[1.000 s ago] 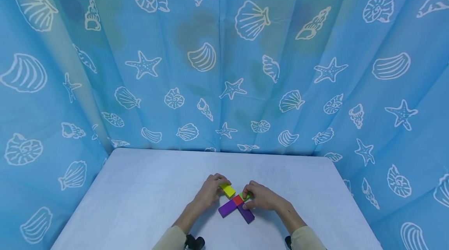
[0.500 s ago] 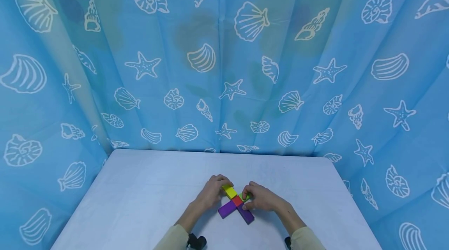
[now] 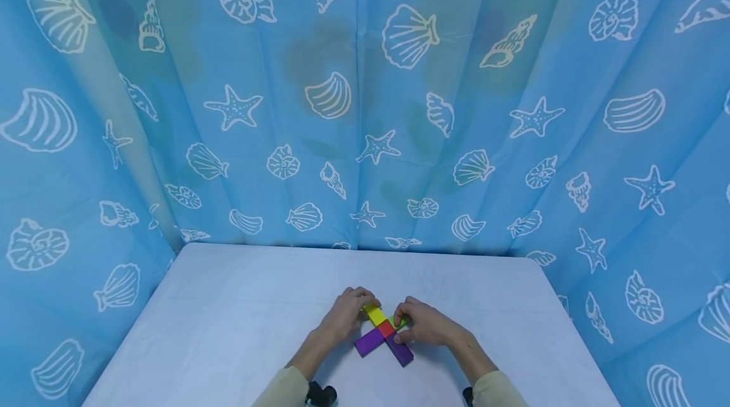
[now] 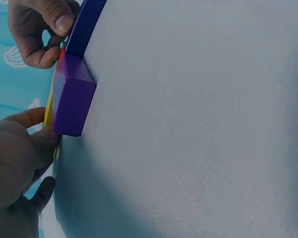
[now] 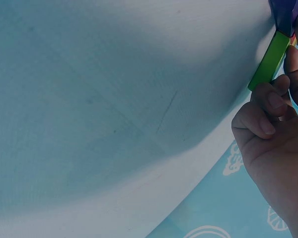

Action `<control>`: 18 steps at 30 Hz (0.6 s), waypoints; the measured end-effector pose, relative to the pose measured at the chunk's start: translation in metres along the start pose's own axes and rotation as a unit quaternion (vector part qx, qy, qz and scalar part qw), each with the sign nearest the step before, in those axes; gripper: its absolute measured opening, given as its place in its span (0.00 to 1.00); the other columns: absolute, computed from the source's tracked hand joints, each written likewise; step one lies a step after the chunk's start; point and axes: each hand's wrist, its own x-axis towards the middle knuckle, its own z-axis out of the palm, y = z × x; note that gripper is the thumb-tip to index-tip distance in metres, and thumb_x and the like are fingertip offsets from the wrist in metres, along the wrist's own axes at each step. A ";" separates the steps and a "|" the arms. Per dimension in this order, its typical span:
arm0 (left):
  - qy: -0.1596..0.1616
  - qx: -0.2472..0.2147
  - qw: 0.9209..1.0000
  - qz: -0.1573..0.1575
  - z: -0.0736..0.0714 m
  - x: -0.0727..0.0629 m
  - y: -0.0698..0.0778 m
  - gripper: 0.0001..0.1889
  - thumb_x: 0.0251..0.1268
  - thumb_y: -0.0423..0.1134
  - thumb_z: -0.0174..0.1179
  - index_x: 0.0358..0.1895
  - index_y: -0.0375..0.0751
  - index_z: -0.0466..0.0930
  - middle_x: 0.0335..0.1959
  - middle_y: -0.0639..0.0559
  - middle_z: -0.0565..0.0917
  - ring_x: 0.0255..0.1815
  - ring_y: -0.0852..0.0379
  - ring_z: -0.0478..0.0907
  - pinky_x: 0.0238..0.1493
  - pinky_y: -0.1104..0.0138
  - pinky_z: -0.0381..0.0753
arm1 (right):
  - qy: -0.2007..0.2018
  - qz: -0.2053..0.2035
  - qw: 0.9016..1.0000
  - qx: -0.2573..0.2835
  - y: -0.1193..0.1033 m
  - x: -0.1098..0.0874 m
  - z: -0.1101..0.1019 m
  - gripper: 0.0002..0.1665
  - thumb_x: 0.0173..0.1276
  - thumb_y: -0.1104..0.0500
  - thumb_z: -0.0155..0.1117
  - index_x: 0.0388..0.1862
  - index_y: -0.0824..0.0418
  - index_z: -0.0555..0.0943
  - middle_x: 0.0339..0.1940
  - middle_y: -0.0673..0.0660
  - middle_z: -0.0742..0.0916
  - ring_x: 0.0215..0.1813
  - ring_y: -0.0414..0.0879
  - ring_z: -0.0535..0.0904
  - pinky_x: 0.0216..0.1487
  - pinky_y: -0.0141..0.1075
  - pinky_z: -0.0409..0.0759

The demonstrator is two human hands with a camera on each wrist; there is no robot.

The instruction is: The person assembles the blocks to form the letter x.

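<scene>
On the table, several coloured blocks form a cross around a small red block (image 3: 386, 328). My left hand (image 3: 345, 315) pinches the far end of a yellow block (image 3: 375, 314), whose near end meets the red one. With my right hand (image 3: 426, 322) I hold the green block (image 5: 270, 62) and the dark purple block (image 3: 401, 354) at their shared corner, index fingertip by the green and thumb on the purple. Another purple block (image 3: 369, 342) points toward the near left, untouched. In the left wrist view the purple block (image 4: 75, 104) hides most of the yellow.
A white-covered table (image 3: 256, 286) lies beneath the blocks. Blue curtains (image 3: 365, 109) with white shell and starfish prints stand along its back and sides. Dark wrist devices (image 3: 322, 394) show at both sleeves.
My left hand has moved slightly right and nearer with the yellow block, closing the gap to the red block. The right hand and the other blocks have stayed nearly still.
</scene>
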 end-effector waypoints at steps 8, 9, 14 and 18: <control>-0.005 0.010 1.000 -0.002 0.000 0.001 0.001 0.20 0.63 0.28 0.66 0.55 0.55 0.85 0.55 0.56 0.82 0.55 0.54 0.75 0.61 0.57 0.77 | 0.001 -0.008 1.000 -0.003 0.001 0.000 0.000 0.15 0.57 0.52 0.80 0.36 0.48 0.79 0.38 0.48 0.76 0.45 0.45 0.73 0.52 0.46 0.75; -0.006 0.011 1.000 -0.002 0.000 0.001 0.001 0.20 0.63 0.28 0.66 0.55 0.55 0.85 0.55 0.56 0.82 0.55 0.54 0.75 0.60 0.57 0.76 | 0.001 -0.008 1.000 -0.003 0.001 0.000 0.000 0.15 0.57 0.52 0.80 0.36 0.48 0.79 0.38 0.48 0.76 0.45 0.45 0.73 0.52 0.46 0.75; -0.009 0.014 1.000 0.002 -0.001 0.001 0.000 0.20 0.63 0.28 0.66 0.55 0.55 0.85 0.55 0.56 0.82 0.54 0.54 0.75 0.60 0.58 0.76 | 0.000 -0.002 1.000 -0.001 0.001 0.000 0.000 0.15 0.57 0.52 0.80 0.36 0.49 0.79 0.39 0.48 0.76 0.45 0.45 0.73 0.53 0.47 0.75; -0.010 0.013 1.000 0.001 -0.002 0.001 0.001 0.20 0.64 0.28 0.66 0.54 0.55 0.85 0.55 0.56 0.83 0.55 0.54 0.75 0.61 0.57 0.76 | -0.001 0.002 1.000 -0.002 0.001 0.001 0.001 0.15 0.57 0.52 0.80 0.36 0.48 0.79 0.39 0.48 0.77 0.45 0.45 0.73 0.53 0.46 0.75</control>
